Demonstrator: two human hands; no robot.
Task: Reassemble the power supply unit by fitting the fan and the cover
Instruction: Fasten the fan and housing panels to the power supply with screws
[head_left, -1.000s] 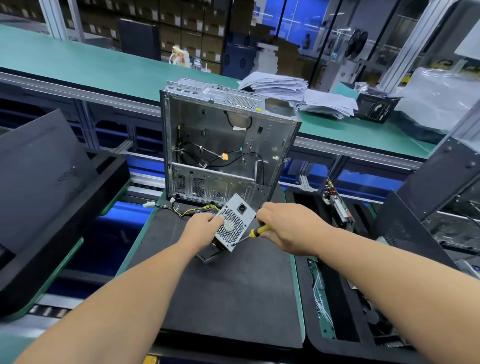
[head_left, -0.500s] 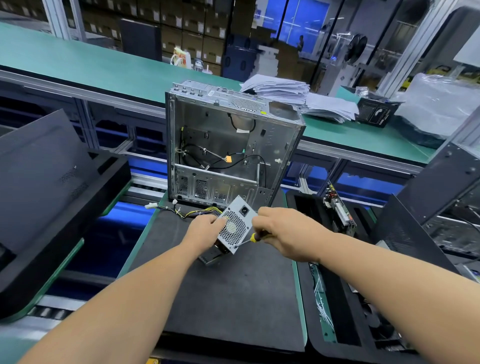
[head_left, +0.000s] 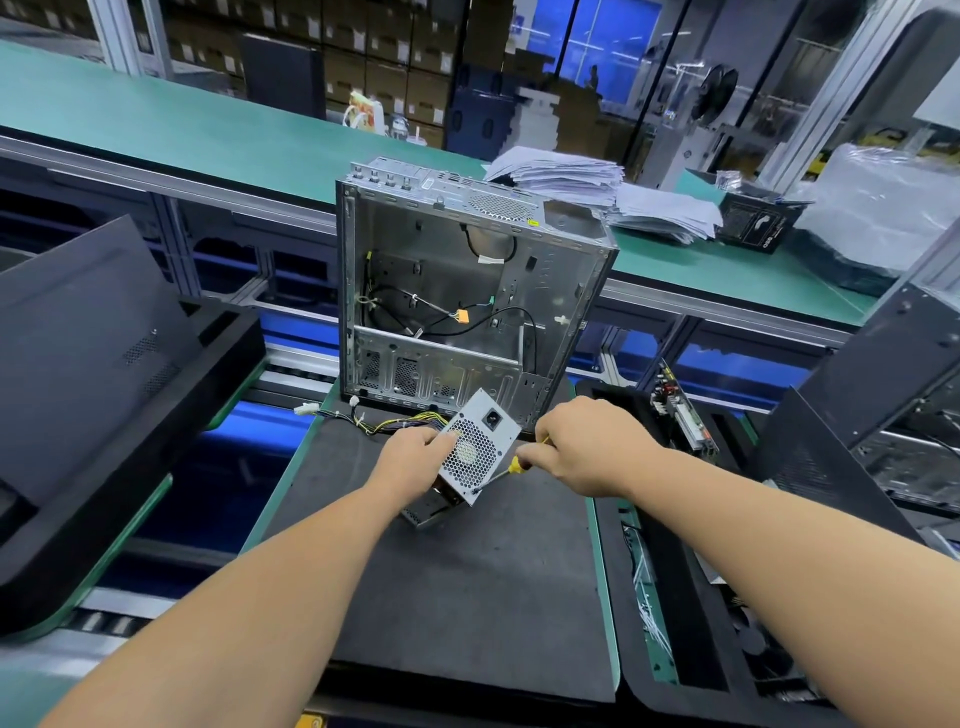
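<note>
Head view looks down on a dark foam mat (head_left: 447, 597) covering the tabletop, where the power supply unit (head_left: 475, 449) is propped up on one edge, its perforated grille face tilted toward the person. Left hand (head_left: 415, 454) grips the unit's left side, fingers (head_left: 441, 441) curled closed over the edge of the grille. Right hand (head_left: 587, 447) is wrapped shut around a yellow-handled screwdriver (head_left: 511, 466), whose tip meets the lower right corner of the grille face.

I'd judge the unit to be a stiff sheet-metal box, fairly dense for its bulk, with thin edges that can bite; the solid side walls look like the safest hold, rather than the mesh. A bundle of wires (head_left: 395, 423) trails from it toward the back of the mat and could snag when the unit is turned.

Behind stands an open computer case (head_left: 467, 291), upright, holding only loose cables and an orange connector. To the right, a black tray (head_left: 691, 696) carries a circuit board and thin white wiring; its other contents are too dim to make out.
</note>
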